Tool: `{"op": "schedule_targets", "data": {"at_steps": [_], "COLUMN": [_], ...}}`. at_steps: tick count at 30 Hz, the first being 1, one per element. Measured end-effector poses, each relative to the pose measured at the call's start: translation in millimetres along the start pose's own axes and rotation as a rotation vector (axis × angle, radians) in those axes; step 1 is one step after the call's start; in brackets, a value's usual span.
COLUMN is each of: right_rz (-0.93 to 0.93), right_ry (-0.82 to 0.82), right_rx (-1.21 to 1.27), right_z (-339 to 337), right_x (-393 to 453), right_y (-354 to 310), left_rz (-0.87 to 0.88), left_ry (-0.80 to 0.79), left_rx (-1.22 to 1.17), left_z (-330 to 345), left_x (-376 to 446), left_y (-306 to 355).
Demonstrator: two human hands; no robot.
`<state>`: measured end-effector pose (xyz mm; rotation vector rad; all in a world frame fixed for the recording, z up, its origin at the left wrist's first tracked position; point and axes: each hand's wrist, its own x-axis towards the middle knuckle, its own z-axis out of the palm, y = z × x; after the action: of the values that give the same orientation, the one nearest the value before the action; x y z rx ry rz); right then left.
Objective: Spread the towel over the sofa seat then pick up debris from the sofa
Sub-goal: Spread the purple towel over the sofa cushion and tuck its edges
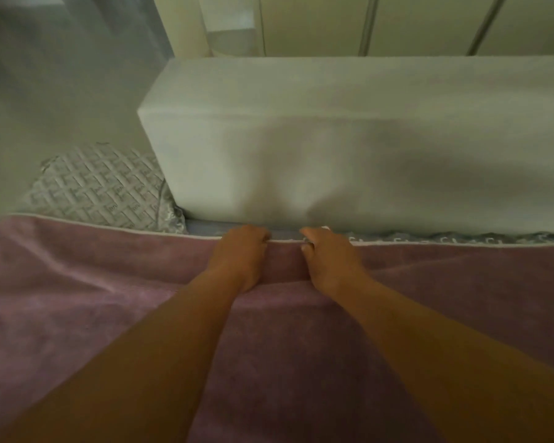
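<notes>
A mauve towel [87, 282] with a white hem lies across the sofa seat and fills the lower half of the view, with soft folds near the middle. My left hand [242, 255] and my right hand [328, 260] sit side by side at its far edge, both with fingers curled on the hem just in front of the backrest. A thin strip of patterned grey seat cover [461, 238] shows between the hem and the backrest. I see no debris.
A large pale grey backrest cushion [349, 148] stands right behind my hands. A quilted grey cushion [103, 190] lies at the left beyond the towel. A pale wall and cabinet fronts [429, 24] rise behind the sofa.
</notes>
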<state>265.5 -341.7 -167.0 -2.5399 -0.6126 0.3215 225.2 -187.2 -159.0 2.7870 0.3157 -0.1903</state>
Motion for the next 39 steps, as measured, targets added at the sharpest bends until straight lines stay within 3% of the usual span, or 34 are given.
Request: {"op": "schedule_targets", "data": {"at_steps": [5, 10, 15, 25, 32, 39], "right_rz": [0.137, 0.227, 0.234, 0.147, 0.233, -0.144], "right_ry": [0.103, -0.017, 0.269, 0.275, 0.224, 0.052], "right_rx": [0.057, -0.049, 0.056, -0.002, -0.053, 0.139], "right_z": [25.5, 20.9, 16.1, 43.5, 45.4, 107.4], "right_x": [6.7, 19.6, 40.6, 41.0, 47.1, 57.1], "right_y": [-5.4, -14.7, -23.6, -4.9, -28.1, -163.6], "left_rz": [0.012, -0.039, 0.07, 0.093, 0.048, -0.014], "left_ry": [0.131, 0.084, 0.306, 0.119, 0.163, 0.215], "left_rx": [-0.021, 0.051, 0.025, -0.108, -0.061, -0.016], "left_z": [13.9, 17.2, 5.5, 29.4, -6.7, -38.9], "left_x": [4.5, 15.1, 40.4, 42.8, 22.2, -3.6], "left_y": [-25.0, -28.3, -16.0, -34.5, -108.4, -180.6]}}
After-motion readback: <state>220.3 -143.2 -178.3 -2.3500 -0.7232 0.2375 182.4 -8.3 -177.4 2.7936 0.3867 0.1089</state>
